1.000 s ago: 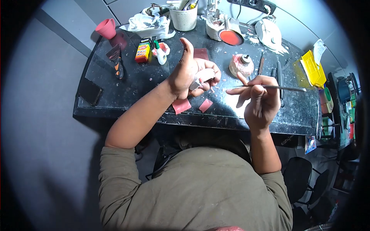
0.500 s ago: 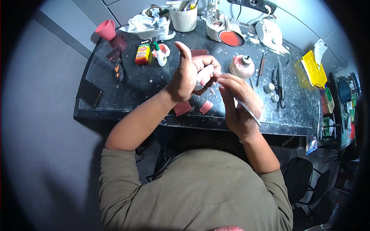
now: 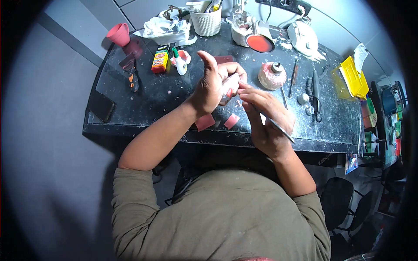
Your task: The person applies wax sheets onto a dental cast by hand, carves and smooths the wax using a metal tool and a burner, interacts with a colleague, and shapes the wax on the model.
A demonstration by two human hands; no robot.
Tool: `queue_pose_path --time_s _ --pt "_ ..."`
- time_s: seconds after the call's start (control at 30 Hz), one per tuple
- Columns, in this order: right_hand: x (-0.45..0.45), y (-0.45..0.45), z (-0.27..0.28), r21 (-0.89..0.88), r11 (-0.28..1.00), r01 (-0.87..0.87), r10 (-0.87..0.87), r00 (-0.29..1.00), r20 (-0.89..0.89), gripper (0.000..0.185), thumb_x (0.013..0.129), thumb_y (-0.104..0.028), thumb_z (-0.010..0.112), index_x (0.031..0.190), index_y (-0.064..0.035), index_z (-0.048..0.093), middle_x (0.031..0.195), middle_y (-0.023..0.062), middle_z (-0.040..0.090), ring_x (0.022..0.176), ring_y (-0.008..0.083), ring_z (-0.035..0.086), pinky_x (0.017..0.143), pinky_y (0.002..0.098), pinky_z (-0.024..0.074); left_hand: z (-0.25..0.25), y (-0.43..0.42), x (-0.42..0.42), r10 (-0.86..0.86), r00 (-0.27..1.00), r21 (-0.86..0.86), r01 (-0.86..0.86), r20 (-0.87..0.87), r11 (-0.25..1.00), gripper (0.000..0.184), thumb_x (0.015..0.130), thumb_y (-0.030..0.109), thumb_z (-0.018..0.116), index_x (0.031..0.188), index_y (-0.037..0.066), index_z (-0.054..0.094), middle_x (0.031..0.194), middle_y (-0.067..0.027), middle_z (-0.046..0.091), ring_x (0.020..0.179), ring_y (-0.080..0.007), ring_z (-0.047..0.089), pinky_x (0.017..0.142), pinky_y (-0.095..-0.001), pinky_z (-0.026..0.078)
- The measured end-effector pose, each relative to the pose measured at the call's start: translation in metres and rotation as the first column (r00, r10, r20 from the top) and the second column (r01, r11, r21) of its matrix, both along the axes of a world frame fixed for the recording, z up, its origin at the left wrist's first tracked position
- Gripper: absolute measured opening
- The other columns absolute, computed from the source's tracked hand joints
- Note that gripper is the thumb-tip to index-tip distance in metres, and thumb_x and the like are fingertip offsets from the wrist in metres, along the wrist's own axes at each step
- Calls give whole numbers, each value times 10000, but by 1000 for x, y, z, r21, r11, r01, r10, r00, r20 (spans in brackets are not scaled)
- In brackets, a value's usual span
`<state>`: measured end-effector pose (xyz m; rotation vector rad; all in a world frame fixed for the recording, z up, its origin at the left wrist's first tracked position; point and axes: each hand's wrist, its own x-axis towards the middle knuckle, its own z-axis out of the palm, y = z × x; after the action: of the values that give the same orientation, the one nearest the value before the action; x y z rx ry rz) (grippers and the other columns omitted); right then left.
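My left hand [image 3: 210,89] is closed around a white plaster dental cast [image 3: 230,85] with pink wax on it, thumb raised and fingers curled behind. Part of the cast is hidden by the fingers. My right hand [image 3: 272,119] grips a thin metal carving tool [image 3: 282,129], its shaft slanting down across the palm. The right fingertips touch or nearly touch the cast's right side; the tool's working tip cannot be made out. Below the hands, pink wax pieces [image 3: 231,122] lie on the black table [image 3: 165,119].
A spirit burner [image 3: 272,76] crusted with pink wax stands beyond my right hand. Behind it is a pan of red wax [image 3: 260,43]. Glue bottle [image 3: 180,63], yellow-red box [image 3: 160,60] and orange-black knife [image 3: 132,78] lie left. A black handpiece [image 3: 317,93] rests right.
My right hand has shifted slightly left with the carving tool. The cast has turned a little in my left hand, so less of its surface shows.
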<state>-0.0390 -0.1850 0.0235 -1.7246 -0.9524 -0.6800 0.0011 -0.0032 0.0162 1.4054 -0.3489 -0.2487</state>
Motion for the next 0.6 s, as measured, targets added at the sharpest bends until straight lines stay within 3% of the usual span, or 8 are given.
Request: queue_pose_path --time_s 0.03,0.2,0.33,0.4,0.43,0.47,0.6 --pt "0 -1 0 -2 1000 2 -2 1000 12 184 884 103 707 1060 49 698 1024 187 742 933 293 747 811 345 583 0 0 -1 2 1000 5 -2 -2 1000 1174 725 963 -114 916 59 611 733 22 522 647 -63 450 621 -199 368" --pt "1 -2 1 -14 998 60 -60 998 -19 180 882 109 702 1053 56 693 1027 195 743 943 310 751 827 349 583 2 0 -2 35 999 114 -39 35 993 1185 710 969 -117 911 57 612 735 13 536 641 -67 452 613 -203 366" --pt "0 -3 -3 -36 999 -31 32 1000 2 192 871 102 723 1054 55 690 1025 189 742 940 298 746 845 346 579 2 0 -1 45 995 132 -57 90 990 1216 695 975 -130 903 48 630 723 3 554 608 -63 444 575 -201 361" --pt "-2 -6 -9 150 987 -57 80 984 -159 214 873 95 730 1078 55 686 1044 167 742 975 272 736 881 339 569 1 5 3 3 1000 106 -4 12 994 1230 689 980 -129 899 44 640 727 -3 567 593 -56 445 532 -197 342" --pt "2 -12 -10 132 990 -55 69 992 -101 184 915 64 709 1096 52 676 1070 155 737 1010 259 723 904 342 563 1 8 4 -44 997 77 49 -64 996 1243 682 985 -128 895 40 650 730 -9 581 578 -50 445 489 -193 323" --pt "5 -14 -14 271 954 -125 170 975 -146 126 961 35 673 1086 50 664 1037 158 727 965 260 730 880 346 575 1 8 5 -39 997 75 44 -67 996 1243 682 985 -128 895 40 650 730 -9 581 578 -50 445 489 -193 323" --pt "1 -18 -18 493 856 -153 291 932 -216 146 989 5 655 1121 58 622 935 131 689 925 266 754 851 348 597 2 10 6 -80 975 1 82 -205 997 1261 670 1002 -116 895 41 670 750 -28 613 549 -35 462 415 -173 263"
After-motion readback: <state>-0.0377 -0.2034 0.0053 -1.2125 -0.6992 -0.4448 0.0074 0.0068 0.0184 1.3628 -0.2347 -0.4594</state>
